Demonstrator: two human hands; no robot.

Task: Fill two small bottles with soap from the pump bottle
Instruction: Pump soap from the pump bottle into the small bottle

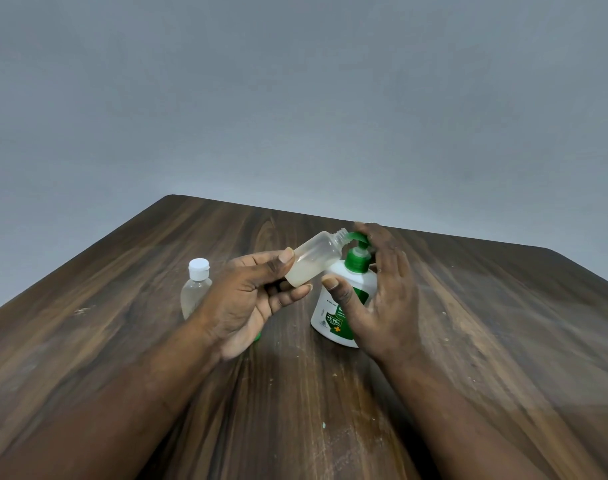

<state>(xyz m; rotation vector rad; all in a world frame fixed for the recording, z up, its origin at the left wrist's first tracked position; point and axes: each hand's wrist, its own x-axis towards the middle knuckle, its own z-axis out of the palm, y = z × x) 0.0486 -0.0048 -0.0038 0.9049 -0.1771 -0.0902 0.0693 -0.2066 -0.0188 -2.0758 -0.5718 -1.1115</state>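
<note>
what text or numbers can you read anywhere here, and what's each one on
"99.99%": on the green shield on the pump bottle label.
"D": apparently the first white letter of a brand name on the same label; the rest is hidden behind the right hand.
Fine print around the shield: too small to read.
Capped small bottle and open small bottle: no text visible.
</note>
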